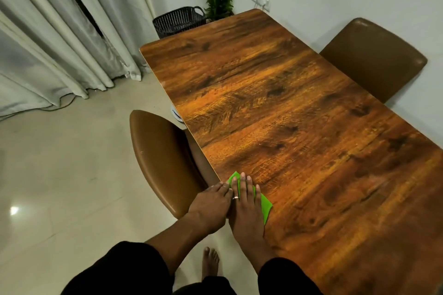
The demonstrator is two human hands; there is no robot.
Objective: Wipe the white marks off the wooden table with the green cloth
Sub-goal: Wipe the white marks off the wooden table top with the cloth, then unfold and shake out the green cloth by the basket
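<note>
Right hand (245, 201) flat, fingers straight and together, presses the green cloth (265, 206) onto the table (287, 103) at its left edge, likely for wiping pressure; left hand (211, 203), fingers straight, rests on that edge touching the cloth, probably steadying it.

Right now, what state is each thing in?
green cloth: flat on the table, under the right hand.
right hand: fingers straight, pressing the green cloth.
left hand: fingers straight, at the table edge.
near chair: tucked against the table.
basket: upright.
</note>
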